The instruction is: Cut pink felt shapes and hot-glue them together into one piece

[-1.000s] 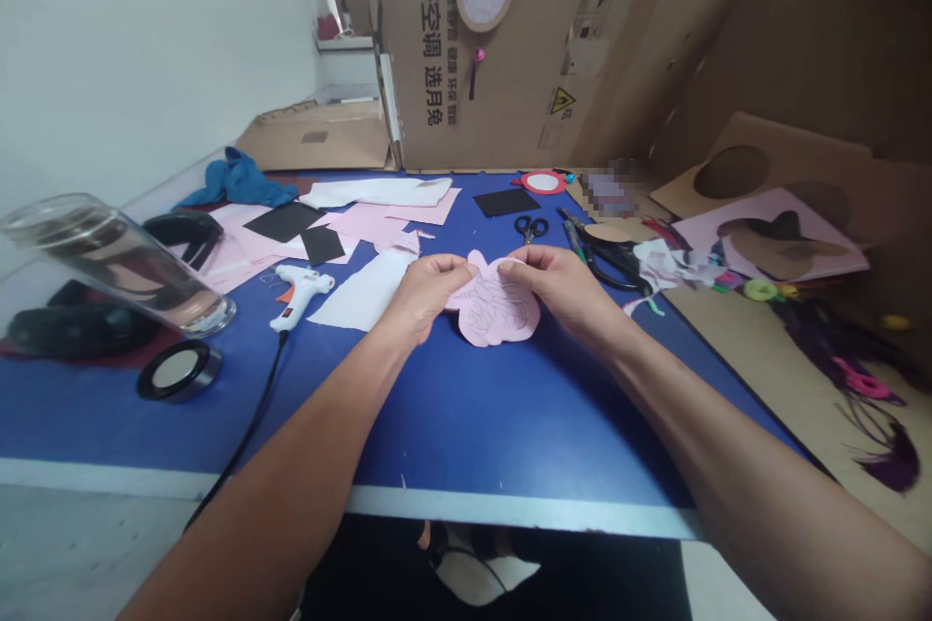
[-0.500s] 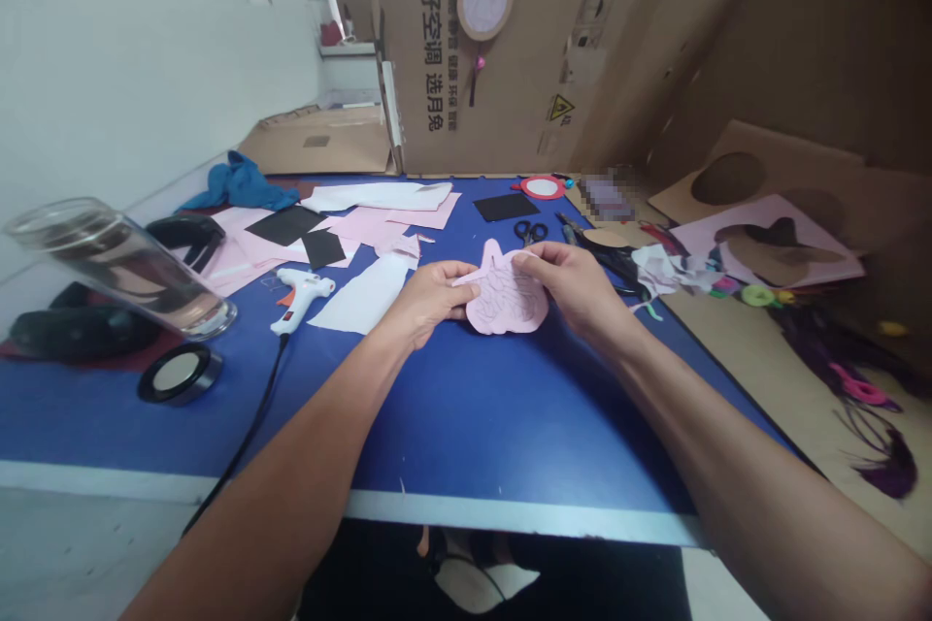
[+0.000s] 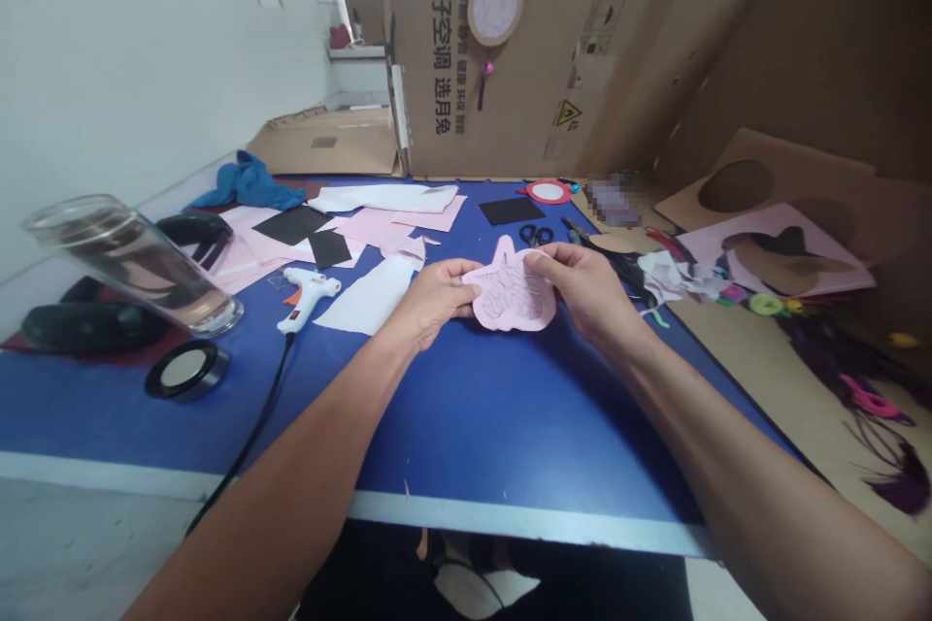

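Over the middle of the blue table, in the head view (the only one given), a pink paper cutout with pencilled lines is held just above the surface between both hands. The left hand is pinched on its left edge with thumb and fingers, and the right hand is closed on its upper right edge, thumb on top. The cutout is judged to be very light, thin and floppy, easily creased or torn at its narrow top lobe, so it is best taken by the broad outer margins, as is done here. A white glue gun lies well to the left beside a white sheet; black scissors lie just beyond the cutout, and a tipped-looking glass jar stands near the left edge. Compared with a second ago, the cutout has been turned slightly and raised a little farther from the person, with both grips kept.
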Demonstrator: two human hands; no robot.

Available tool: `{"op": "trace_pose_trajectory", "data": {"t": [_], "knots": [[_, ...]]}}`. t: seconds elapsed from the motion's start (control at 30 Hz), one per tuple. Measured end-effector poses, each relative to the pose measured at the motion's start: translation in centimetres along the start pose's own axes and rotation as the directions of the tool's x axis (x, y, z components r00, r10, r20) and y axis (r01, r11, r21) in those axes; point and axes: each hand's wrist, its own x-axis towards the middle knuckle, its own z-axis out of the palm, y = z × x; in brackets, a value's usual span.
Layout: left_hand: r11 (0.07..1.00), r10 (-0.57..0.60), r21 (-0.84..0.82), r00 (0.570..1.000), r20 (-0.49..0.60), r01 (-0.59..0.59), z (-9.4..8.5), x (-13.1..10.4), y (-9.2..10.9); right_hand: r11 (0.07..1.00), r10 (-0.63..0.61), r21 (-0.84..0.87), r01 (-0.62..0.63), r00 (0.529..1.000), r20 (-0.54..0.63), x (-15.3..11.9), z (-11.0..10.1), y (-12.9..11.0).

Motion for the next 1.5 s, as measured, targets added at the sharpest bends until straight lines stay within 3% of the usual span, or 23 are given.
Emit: {"op": "trace_pose_trajectory", "data": {"t": [1.5], "knots": [[1.0, -0.009, 0.013, 0.999, -0.052, 0.01, -0.02, 0.41, -0.41, 1.0, -0.009, 0.004, 0.009, 1.0, 0.016, -0.08, -0.01, 0.19]]}}
